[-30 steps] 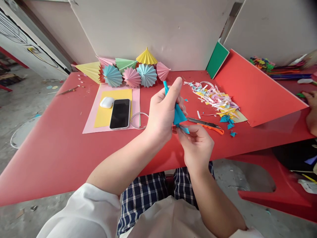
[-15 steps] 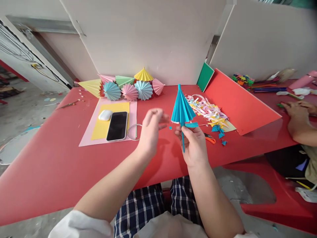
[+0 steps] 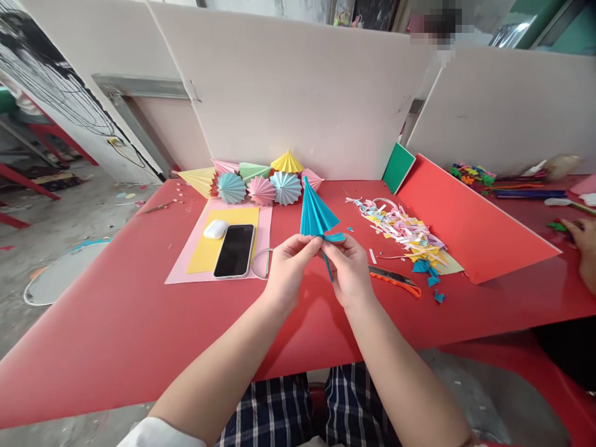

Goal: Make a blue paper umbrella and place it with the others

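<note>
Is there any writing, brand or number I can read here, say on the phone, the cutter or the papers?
None can be read.
The phone shows a black, blank screen; the white case and the orange cutter show no legible mark; the blue paper umbrella, held by the left hand and the right hand, and the paper scraps are plain.

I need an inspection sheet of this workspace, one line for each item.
surface: red table, lightly littered.
job's things: blue paper umbrella, upright, above the table.
clutter: phone, white case, orange knife, paper scraps, finished paper umbrellas.
grippers: left hand and right hand both pinch the umbrella below its canopy.
cables: one dark wire on the left wall.
surroundings: white boards behind; another person's hand at right.
</note>
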Action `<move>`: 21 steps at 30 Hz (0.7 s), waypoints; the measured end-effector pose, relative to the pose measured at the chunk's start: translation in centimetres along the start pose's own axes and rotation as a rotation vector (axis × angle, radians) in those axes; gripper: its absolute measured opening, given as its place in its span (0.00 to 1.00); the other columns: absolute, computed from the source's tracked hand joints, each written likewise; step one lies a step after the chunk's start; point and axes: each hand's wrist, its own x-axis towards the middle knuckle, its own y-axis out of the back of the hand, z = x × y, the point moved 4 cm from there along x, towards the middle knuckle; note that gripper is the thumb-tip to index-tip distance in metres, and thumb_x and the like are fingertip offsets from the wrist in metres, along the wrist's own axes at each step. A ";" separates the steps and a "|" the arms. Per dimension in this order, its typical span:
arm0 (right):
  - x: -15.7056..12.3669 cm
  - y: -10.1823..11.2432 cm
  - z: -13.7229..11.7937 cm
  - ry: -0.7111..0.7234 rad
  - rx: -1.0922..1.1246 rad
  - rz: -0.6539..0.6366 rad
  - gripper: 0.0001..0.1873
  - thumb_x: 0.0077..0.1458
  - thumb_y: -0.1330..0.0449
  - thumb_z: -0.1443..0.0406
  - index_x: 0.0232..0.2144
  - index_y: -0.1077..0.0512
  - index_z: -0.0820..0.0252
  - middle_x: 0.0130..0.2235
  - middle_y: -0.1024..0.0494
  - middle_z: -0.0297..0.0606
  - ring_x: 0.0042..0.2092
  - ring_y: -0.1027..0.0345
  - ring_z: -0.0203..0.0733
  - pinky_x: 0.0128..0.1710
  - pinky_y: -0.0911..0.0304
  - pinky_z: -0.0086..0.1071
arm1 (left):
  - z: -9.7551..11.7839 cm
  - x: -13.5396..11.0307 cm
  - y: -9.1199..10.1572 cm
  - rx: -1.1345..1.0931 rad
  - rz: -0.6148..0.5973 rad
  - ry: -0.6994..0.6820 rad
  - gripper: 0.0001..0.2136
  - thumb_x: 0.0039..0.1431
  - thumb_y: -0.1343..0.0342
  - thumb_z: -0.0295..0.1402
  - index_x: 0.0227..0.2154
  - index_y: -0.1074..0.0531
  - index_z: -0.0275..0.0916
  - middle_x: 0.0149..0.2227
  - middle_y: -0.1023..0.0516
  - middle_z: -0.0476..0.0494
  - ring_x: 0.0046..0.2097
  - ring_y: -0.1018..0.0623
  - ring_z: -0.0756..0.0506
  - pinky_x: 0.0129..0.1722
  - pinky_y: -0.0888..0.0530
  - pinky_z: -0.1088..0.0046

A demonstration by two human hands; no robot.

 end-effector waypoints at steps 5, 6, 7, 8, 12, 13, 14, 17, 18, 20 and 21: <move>0.5 -0.7 1.0 -0.015 -0.043 -0.092 0.06 0.44 0.35 0.64 0.28 0.28 0.56 0.31 0.21 0.31 0.38 0.27 0.38 0.47 0.35 0.40 | -0.1 0.8 1.1 -0.050 0.082 0.012 0.06 0.47 0.37 0.35 0.24 0.26 0.38 0.26 0.26 0.51 0.31 0.27 0.52 0.39 0.31 0.74; 0.5 -0.7 1.2 -0.018 -0.061 -0.110 0.07 0.44 0.35 0.64 0.29 0.28 0.56 0.32 0.21 0.31 0.39 0.27 0.38 0.48 0.35 0.39 | -0.1 0.9 1.4 -0.052 0.100 0.009 0.06 0.47 0.38 0.35 0.24 0.26 0.38 0.26 0.26 0.51 0.32 0.27 0.52 0.39 0.31 0.75; 0.5 -0.7 1.4 -0.019 -0.083 -0.131 0.07 0.44 0.35 0.64 0.30 0.27 0.55 0.33 0.21 0.31 0.40 0.28 0.38 0.48 0.35 0.39 | -0.1 1.0 1.7 -0.052 0.116 0.004 0.06 0.47 0.38 0.35 0.24 0.26 0.38 0.26 0.26 0.51 0.32 0.28 0.52 0.38 0.31 0.76; 0.5 -0.6 1.5 -0.018 -0.111 -0.154 0.08 0.44 0.36 0.64 0.31 0.27 0.55 0.35 0.21 0.32 0.41 0.28 0.38 0.48 0.36 0.39 | -0.1 1.1 1.9 -0.050 0.132 0.000 0.06 0.47 0.38 0.35 0.25 0.25 0.38 0.27 0.26 0.50 0.32 0.28 0.52 0.38 0.31 0.77; 1.9 0.7 0.9 0.026 -0.222 -0.153 0.07 0.47 0.38 0.63 0.31 0.25 0.56 0.35 0.22 0.33 0.41 0.29 0.39 0.46 0.35 0.39 | 0.0 1.1 2.8 0.045 0.206 -0.026 0.08 0.48 0.38 0.37 0.25 0.25 0.37 0.28 0.25 0.48 0.34 0.26 0.50 0.41 0.30 0.73; 2.4 1.2 0.5 0.053 -0.217 -0.121 0.07 0.48 0.39 0.62 0.31 0.25 0.56 0.35 0.22 0.34 0.40 0.30 0.39 0.45 0.35 0.38 | 0.0 1.0 2.9 0.088 0.214 -0.024 0.08 0.48 0.39 0.38 0.25 0.25 0.37 0.28 0.25 0.47 0.34 0.25 0.49 0.42 0.30 0.72; 3.0 1.5 0.0 0.080 -0.190 -0.105 0.07 0.49 0.40 0.61 0.32 0.26 0.56 0.36 0.23 0.34 0.41 0.30 0.39 0.45 0.35 0.38 | 0.0 0.9 2.9 0.129 0.210 -0.013 0.09 0.48 0.39 0.38 0.25 0.25 0.36 0.28 0.24 0.47 0.34 0.24 0.48 0.42 0.30 0.71; 4.3 1.5 -0.9 0.058 -0.119 -0.217 0.15 0.52 0.44 0.55 0.39 0.27 0.54 0.43 0.24 0.36 0.47 0.32 0.40 0.47 0.37 0.37 | -0.8 0.5 2.2 0.208 0.104 0.073 0.10 0.49 0.39 0.39 0.26 0.25 0.36 0.28 0.23 0.44 0.34 0.23 0.46 0.41 0.29 0.70; 4.5 1.4 -0.9 0.018 -0.102 -0.269 0.18 0.52 0.45 0.51 0.41 0.29 0.53 0.44 0.24 0.37 0.48 0.33 0.41 0.47 0.37 0.37 | -1.2 0.3 1.9 0.222 0.058 0.109 0.10 0.49 0.39 0.39 0.25 0.25 0.36 0.28 0.22 0.43 0.34 0.23 0.46 0.41 0.28 0.70; 4.6 1.2 -0.7 -0.069 -0.078 -0.328 0.24 0.50 0.47 0.47 0.44 0.31 0.52 0.44 0.24 0.37 0.47 0.32 0.42 0.45 0.35 0.38 | -2.2 -0.1 1.4 0.242 -0.003 0.177 0.10 0.48 0.39 0.39 0.25 0.25 0.36 0.27 0.21 0.42 0.34 0.22 0.45 0.39 0.28 0.70; 4.5 1.2 -0.5 -0.104 -0.071 -0.333 0.24 0.50 0.45 0.47 0.44 0.31 0.52 0.41 0.23 0.37 0.45 0.30 0.42 0.44 0.34 0.39 | -2.6 -0.2 1.2 0.254 -0.014 0.205 0.10 0.48 0.39 0.39 0.25 0.25 0.36 0.27 0.21 0.42 0.33 0.22 0.45 0.39 0.28 0.69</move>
